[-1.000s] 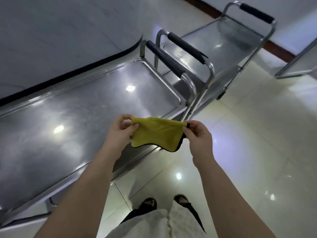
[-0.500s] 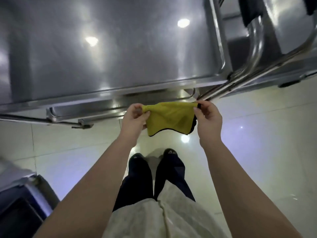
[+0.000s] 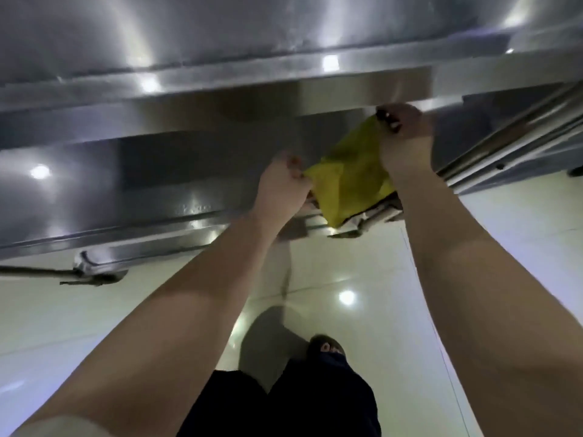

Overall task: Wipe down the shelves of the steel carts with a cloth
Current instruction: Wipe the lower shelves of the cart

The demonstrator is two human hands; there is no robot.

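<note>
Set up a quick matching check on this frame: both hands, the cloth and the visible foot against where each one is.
1 left hand
2 right hand
3 yellow cloth
4 foot

A on the tiled floor
B stretched between both hands
C high, by the top shelf rim, gripping a cloth corner
D lower, before the bottom shelf, pinching a cloth corner

Pairs: 1-D, 2-C, 3-B, 4-A
</note>
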